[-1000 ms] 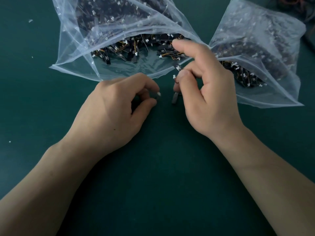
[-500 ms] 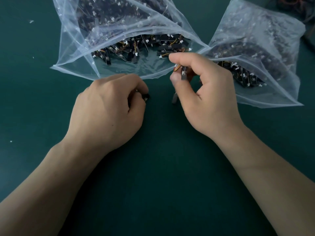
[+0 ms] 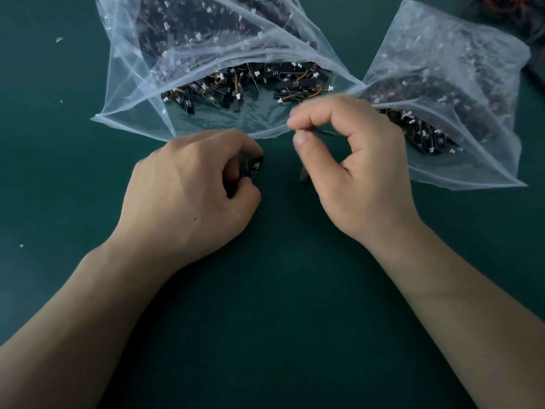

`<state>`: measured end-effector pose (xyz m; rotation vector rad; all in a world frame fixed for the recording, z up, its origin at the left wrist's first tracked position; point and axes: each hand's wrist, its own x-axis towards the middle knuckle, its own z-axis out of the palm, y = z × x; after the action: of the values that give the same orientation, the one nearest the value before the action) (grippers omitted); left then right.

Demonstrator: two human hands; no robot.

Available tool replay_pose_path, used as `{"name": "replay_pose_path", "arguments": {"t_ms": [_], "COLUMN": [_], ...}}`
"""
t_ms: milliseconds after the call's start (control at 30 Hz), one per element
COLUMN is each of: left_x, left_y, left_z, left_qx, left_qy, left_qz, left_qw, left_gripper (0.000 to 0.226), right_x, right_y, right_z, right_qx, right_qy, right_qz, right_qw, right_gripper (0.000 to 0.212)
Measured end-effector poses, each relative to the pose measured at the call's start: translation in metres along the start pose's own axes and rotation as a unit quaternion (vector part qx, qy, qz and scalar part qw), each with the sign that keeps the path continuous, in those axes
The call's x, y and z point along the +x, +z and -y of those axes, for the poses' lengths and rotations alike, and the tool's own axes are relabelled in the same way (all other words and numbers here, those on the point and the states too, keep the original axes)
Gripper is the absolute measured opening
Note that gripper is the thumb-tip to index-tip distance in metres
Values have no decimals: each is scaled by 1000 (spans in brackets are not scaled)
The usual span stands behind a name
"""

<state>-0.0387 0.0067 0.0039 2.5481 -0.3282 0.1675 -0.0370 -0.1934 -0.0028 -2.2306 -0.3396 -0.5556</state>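
The left hand (image 3: 188, 196) rested on the green tabletop (image 3: 280, 305), its grip closed round a small black board (image 3: 255, 167) held between the curled fingers and the thumb, just near of the left bag's mouth. The right hand (image 3: 359, 172) was raised a little to its right, its grip pinching a thin dark piece (image 3: 324, 131) between thumb and forefinger; the piece was blurred, so its shape could not be told. A short grey strip (image 3: 303, 175) showed just below that thumb; whether it hung from the pinch or lay on the tabletop could not be told.

On the far side lay two clear plastic bags, the left bag (image 3: 138, 113) open toward the hands and heaped with little black boards (image 3: 233, 93) with white plugs, the right bag (image 3: 472, 160) touching it and holding more of the same. A few white crumbs (image 3: 59, 39) dotted the far left.
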Motion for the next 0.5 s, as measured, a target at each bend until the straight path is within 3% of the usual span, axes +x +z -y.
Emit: {"name": "replay_pose_path", "arguments": {"t_ms": [333,500], "left_x": [0,2], "left_y": [3,1], "left_z": [2,6], "left_qx": [-8,-78], "left_qy": [8,73], "left_qz": [-11,-59], "left_qw": [1000,992], "left_gripper": [33,29], "right_x": [0,1], "right_y": [1,-2], "right_z": [-3,-1], "right_qx": [-18,16], "right_qy": [-18,-46], "right_qz": [23,45], "right_qw": [999,998], "right_gripper": [8,5]}}
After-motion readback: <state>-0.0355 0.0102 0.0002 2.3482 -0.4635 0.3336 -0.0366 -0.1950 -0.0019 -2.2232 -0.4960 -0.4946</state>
